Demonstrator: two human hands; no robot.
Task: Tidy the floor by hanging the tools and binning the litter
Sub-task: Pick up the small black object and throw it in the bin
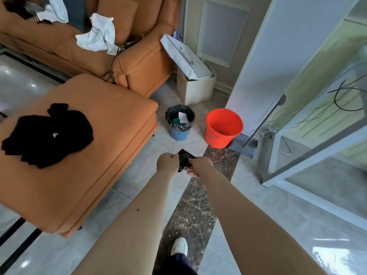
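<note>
Both my arms reach forward over the floor. My left hand (167, 162) and my right hand (199, 164) both pinch a small folded black plastic bag (184, 158) held between them above the floor. Just beyond stands a small blue bin (179, 134) lined with a black bag, with white paper and something green inside. A red bucket (223, 127) stands to the bin's right. A mop (264, 121) with a grey head leans against the white wall panel behind the bucket.
An orange sofa (139, 62) and an orange footstool (95, 155) fill the left; black clothing (47, 133) lies on the footstool. A white box (195, 88) with a paper bag stands beyond the bin. A white-framed glass door (297, 169) is on the right. My shoe (179, 246) is below.
</note>
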